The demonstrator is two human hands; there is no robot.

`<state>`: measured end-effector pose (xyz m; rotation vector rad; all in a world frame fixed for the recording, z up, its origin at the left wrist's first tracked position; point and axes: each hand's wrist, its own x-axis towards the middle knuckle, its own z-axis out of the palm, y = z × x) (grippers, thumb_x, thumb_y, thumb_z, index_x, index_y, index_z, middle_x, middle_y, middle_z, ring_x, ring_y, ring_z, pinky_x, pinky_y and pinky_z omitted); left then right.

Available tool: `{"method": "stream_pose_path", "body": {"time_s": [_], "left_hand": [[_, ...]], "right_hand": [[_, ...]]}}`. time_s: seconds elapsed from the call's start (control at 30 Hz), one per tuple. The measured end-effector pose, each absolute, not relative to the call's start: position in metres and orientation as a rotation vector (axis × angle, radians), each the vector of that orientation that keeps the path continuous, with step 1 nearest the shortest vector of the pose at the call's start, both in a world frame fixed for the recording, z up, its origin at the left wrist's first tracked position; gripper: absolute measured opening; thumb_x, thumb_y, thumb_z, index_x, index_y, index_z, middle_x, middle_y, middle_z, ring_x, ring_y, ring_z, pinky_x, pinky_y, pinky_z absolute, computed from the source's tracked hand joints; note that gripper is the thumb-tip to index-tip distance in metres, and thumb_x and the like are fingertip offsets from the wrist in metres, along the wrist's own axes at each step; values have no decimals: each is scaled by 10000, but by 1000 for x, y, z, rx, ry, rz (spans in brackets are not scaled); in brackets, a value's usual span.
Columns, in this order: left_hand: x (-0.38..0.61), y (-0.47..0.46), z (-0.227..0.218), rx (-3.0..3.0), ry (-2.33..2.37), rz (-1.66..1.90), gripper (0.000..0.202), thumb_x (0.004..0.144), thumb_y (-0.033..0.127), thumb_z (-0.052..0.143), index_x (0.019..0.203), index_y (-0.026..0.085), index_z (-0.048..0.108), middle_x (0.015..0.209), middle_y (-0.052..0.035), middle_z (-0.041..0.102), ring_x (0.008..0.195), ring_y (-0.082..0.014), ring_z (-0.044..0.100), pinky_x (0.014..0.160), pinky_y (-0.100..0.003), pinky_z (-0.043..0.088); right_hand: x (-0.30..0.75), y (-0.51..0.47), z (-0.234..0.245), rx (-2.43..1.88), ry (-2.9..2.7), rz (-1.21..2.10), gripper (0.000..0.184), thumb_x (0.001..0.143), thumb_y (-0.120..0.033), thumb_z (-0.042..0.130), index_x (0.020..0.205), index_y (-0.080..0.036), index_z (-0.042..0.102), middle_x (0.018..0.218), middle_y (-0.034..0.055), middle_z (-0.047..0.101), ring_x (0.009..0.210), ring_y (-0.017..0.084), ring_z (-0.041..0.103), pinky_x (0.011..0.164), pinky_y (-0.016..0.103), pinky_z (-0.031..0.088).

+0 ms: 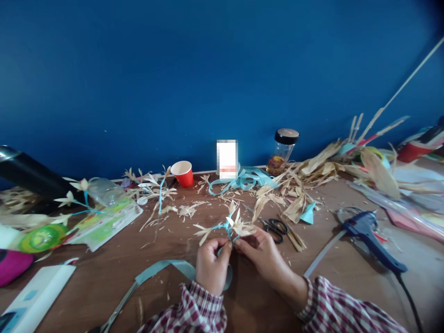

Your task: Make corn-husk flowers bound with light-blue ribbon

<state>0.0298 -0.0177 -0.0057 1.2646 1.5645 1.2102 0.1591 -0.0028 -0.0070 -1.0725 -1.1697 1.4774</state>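
In the head view, a small spray of pale corn husk flowers [240, 225] stands up between my two hands, its stems wrapped in light blue tape. My left hand [212, 264] pinches the stem from the left with thumb and forefinger. From the right, my right hand [264, 255] has its fingertips closed at the same stem, just under the petals. A light blue ribbon [173, 264] runs from scissors [120, 305] at lower left to behind my left hand. Black-handled scissors [277, 229] lie beyond my right hand. My fingertips partly hide the lower stem.
A blue glue gun [373, 240] with a cord lies right. Dried husks [312, 171], a lidded jar [282, 152], a red paper cup [182, 174] and coiled ribbon [251, 178] line the wall. Finished-looking husk flowers [71, 198] and a white power strip [41, 296] are left.
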Motion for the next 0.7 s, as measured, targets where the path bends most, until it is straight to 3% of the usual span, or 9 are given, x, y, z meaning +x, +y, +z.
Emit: {"method": "stream_pose_path", "body": {"time_s": [0.23, 0.47, 0.6, 0.7], "left_hand": [[30, -19, 0, 1261, 1526, 1136, 194, 722, 309, 579, 707, 151, 691, 643, -43, 678, 684, -212, 623, 645, -290, 477], [31, -17, -6, 1199, 1561, 1098, 179, 710, 298, 566, 632, 160, 648, 572, -21, 622, 588, -175, 571, 569, -257, 441], [30, -15, -8, 1180, 1563, 1112, 140, 689, 262, 574, 621, 159, 642, 595, -23, 634, 615, -176, 575, 590, -261, 447], [29, -14, -4, 1191, 1553, 1129, 173, 689, 284, 584, 582, 155, 627, 521, -5, 593, 525, -150, 537, 518, -244, 423]], "right_hand": [[163, -8, -2, -1228, -1432, 1136, 136, 752, -231, 604, 863, -160, 641, 830, 56, 683, 759, 188, 625, 698, 283, 492], [166, -6, -2, -1259, -1765, 748, 87, 760, -180, 566, 736, -192, 649, 710, 34, 646, 645, 160, 572, 601, 246, 438], [165, -7, -2, -1199, -1865, 709, 123, 798, -192, 530, 721, -199, 626, 691, 34, 617, 643, 158, 556, 600, 244, 427], [162, -7, -3, -1162, -1826, 741, 119, 799, -167, 521, 758, -200, 629, 731, 35, 624, 688, 164, 571, 645, 253, 442]]}}
